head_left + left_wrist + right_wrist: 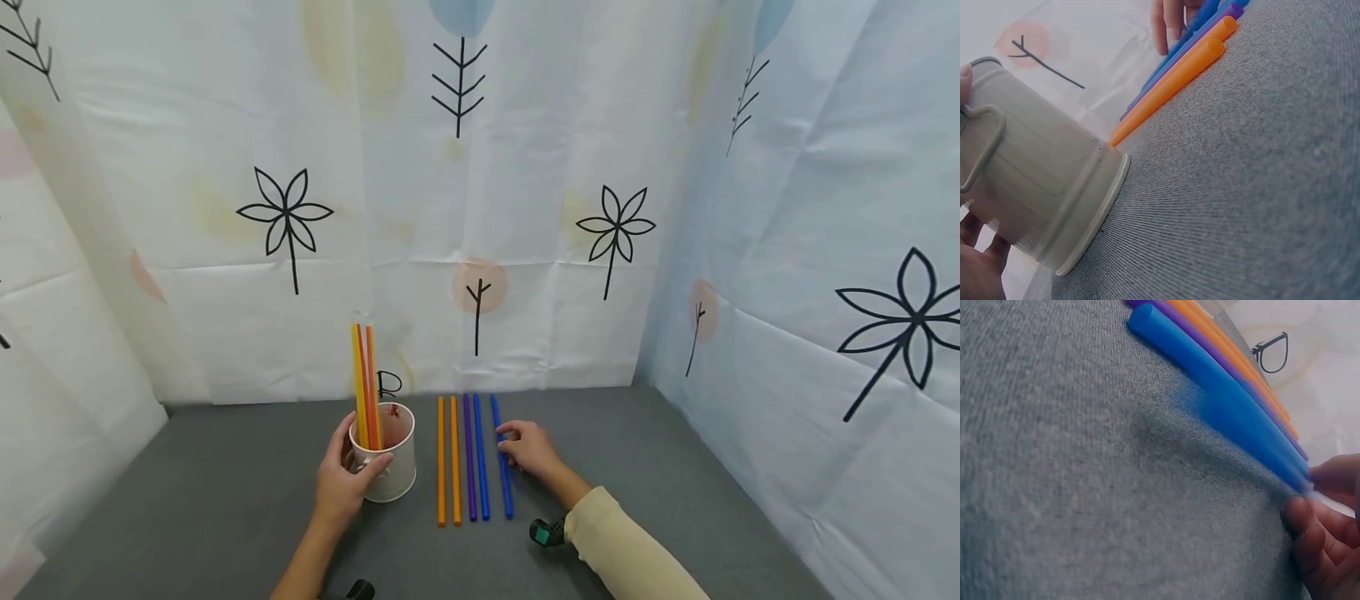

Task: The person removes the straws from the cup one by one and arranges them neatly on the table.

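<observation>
My left hand (pixel 341 487) grips a white metal mug (pixel 401 471) by its side, thumb near the rim and handle. Several yellow, orange and red drinking straws (pixel 362 375) stand in the mug, leaning on its left side. To the right, my right hand (pixel 531 450) pinches a blue straw (pixel 505 487) near its far end, between thumb and fingers. That straw looks blurred in the right wrist view. Beside it lie another blue straw (pixel 481 467), a purple straw (pixel 469 458) and two orange straws (pixel 441 467), roughly parallel on the table.
A grey cloth-covered table (pixel 240 492) carries everything. White printed fabric (pixel 525 167) hangs behind it and along both sides. A black device with a green face (pixel 543 533) sits at my right wrist, and part of another dark device (pixel 362 590) shows at the bottom edge.
</observation>
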A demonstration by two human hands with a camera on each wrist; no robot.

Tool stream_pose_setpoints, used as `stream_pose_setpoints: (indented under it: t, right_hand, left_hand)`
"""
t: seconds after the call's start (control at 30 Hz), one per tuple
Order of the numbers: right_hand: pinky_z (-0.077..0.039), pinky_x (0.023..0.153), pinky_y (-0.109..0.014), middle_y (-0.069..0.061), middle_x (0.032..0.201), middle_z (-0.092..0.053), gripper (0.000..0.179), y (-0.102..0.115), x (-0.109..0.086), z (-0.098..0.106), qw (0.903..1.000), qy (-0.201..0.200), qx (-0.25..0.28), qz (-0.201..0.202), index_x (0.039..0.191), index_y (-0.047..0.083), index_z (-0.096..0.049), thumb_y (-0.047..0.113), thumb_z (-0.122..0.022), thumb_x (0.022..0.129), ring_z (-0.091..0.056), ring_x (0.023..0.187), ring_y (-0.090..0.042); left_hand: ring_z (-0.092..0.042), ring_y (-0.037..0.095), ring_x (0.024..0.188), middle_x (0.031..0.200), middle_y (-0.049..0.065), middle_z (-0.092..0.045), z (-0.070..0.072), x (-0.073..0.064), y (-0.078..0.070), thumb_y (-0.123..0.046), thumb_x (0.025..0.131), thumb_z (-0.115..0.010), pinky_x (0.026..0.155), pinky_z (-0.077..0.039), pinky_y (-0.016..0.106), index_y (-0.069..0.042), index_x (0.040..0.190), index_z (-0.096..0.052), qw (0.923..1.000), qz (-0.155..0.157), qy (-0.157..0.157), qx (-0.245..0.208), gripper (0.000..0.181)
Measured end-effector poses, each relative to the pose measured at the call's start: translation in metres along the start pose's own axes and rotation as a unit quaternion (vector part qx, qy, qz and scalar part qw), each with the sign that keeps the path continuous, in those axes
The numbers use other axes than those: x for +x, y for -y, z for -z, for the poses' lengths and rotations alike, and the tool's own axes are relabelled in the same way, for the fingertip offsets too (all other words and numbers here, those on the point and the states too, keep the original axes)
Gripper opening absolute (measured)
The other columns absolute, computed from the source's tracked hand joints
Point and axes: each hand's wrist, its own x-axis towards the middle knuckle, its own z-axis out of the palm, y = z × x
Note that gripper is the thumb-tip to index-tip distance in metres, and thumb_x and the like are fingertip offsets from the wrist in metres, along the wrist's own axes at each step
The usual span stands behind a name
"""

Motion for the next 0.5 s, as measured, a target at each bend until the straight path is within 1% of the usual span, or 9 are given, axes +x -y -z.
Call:
stream_pose_setpoints:
  t: [0.17, 0.27, 0.37, 0.5]
  right_hand:
    - [-0.045, 0.040, -0.026, 0.001, 0.069, -0.060, 0.024, 0.0034, 0.0001, -0.0015, 0.9996, 0.008, -0.026, 0.003, 0.111, 0.002, -0.069, 0.002, -0.066, 0.087, -0.055, 0.051, -0.012]
    - [-0.046, 0.043, -0.028, 0.001, 0.069, -0.060, 0.024, 0.0055, -0.0013, -0.0011, 0.9985, 0.006, -0.051, 0.018, 0.110, 0.001, -0.069, 0.002, -0.067, 0.087, -0.055, 0.053, -0.013]
    - [-0.049, 0.054, -0.031, 0.001, 0.077, -0.061, 0.022, 0.0057, -0.0024, -0.0004, 0.9943, -0.004, -0.100, 0.038, 0.109, 0.004, -0.070, 0.007, -0.070, 0.087, -0.056, 0.063, -0.014]
    - [-0.050, 0.077, -0.041, -0.003, 0.094, -0.065, 0.022, 0.0030, -0.0023, 0.0005, 0.9858, -0.013, -0.151, 0.072, 0.107, 0.007, -0.072, 0.012, -0.073, 0.085, -0.059, 0.086, -0.021]
  left_hand:
    - [-0.045, 0.032, 0.129, 0.141, 0.019, -0.047, -0.0003, 0.0002, 0.0002, -0.013, 0.078, -0.083, 0.108, -0.033, 0.052, -0.010, 0.148, -0.036, 1.0000, 0.000, -0.001, -0.001, 0.084]
    - [-0.045, 0.031, 0.128, 0.141, 0.019, -0.047, -0.0002, 0.0004, 0.0009, -0.013, 0.078, -0.083, 0.108, -0.033, 0.052, -0.011, 0.148, -0.037, 1.0000, 0.000, -0.002, -0.001, 0.084]
    - [-0.045, 0.031, 0.128, 0.140, 0.019, -0.047, -0.0001, 0.0005, 0.0013, -0.013, 0.078, -0.083, 0.108, -0.033, 0.053, -0.011, 0.148, -0.037, 1.0000, 0.001, 0.000, -0.001, 0.084]
    - [-0.045, 0.032, 0.128, 0.140, 0.019, -0.047, 0.0000, 0.0006, 0.0010, -0.014, 0.079, -0.082, 0.107, -0.033, 0.054, -0.010, 0.148, -0.036, 1.0000, -0.001, 0.003, -0.002, 0.083]
